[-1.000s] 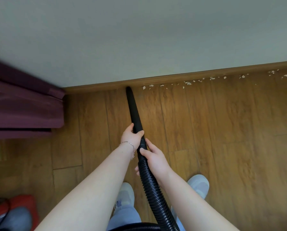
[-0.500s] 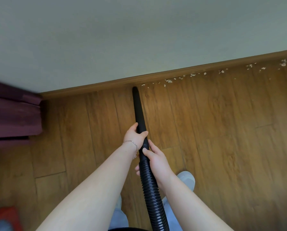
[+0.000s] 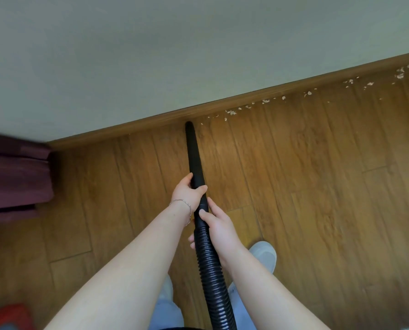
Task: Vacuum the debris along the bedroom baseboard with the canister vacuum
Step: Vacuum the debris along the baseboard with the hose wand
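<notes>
grip: left hand [image 3: 187,194] wraps nozzle [image 3: 194,151]; right hand [image 3: 219,225] grips hose [image 3: 210,270]
nozzle tip: at baseboard [image 3: 151,122]
debris [image 3: 265,101]: along baseboard, right of tip
step: likely mid-run
next: slide tip right, hugging baseboard

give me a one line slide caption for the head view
Left hand grips the nozzle, right hand the hose, tip at the baseboard beside debris.
</notes>
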Demonstrator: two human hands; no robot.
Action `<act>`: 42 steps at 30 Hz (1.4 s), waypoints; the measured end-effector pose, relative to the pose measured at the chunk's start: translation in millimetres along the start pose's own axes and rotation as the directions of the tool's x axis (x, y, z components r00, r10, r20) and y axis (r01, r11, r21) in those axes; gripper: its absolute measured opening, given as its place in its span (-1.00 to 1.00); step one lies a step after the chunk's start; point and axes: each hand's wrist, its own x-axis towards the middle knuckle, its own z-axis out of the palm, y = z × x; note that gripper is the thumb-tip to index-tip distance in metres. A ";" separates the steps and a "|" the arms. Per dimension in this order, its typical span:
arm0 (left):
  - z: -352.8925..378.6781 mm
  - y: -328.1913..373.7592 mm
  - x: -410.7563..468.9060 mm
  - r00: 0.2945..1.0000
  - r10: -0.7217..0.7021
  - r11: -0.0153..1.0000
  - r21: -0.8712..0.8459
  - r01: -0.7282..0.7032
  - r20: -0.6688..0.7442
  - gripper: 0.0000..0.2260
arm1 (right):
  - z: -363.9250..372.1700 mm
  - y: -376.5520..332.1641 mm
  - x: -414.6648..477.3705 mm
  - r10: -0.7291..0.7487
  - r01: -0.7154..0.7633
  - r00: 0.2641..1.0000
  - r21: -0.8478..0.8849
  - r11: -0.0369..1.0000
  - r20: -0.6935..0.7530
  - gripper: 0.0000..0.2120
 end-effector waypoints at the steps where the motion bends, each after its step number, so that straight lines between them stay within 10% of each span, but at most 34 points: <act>1: 4.1 2.7 -0.5 1.000 0.006 1.000 -0.004 -0.006 0.003 -0.46 | -3.3 -2.3 -1.0 -0.001 0.001 1.000 0.002 1.000 -0.004 -0.50; 42: 95.2 34.4 22.3 0.994 0.110 0.994 0.018 -0.110 0.003 -0.45 | -86.2 -33.1 -6.7 -0.022 0.007 0.988 -0.096 0.995 -0.151 -0.35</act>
